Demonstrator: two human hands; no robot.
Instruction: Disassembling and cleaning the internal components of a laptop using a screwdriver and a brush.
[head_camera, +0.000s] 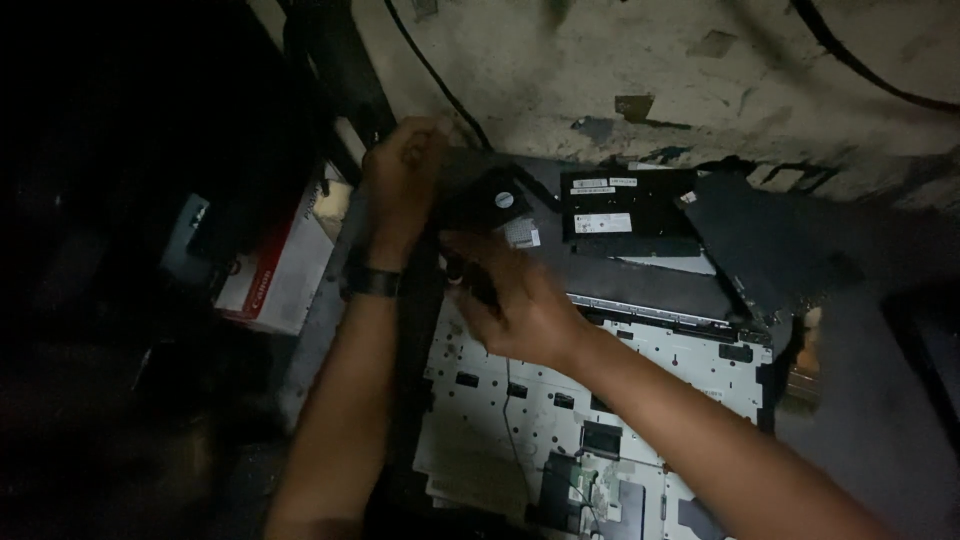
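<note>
Cooling fan (497, 200), black and round, sat at the far left corner of the opened laptop chassis (560, 400). Left hand (400, 175) closed its grip on the fan's far-left edge, apparently steadying it, while right hand (515, 305) pinched something near its near edge; what, I cannot tell.

Both forearms reached forward from the bottom edge, close together. The left hand (403, 168) was curled into a loose fist, its wrist banded (a dark strap). The right hand (513, 303) lay lower, palm down, fingers bent and blurred.
</note>
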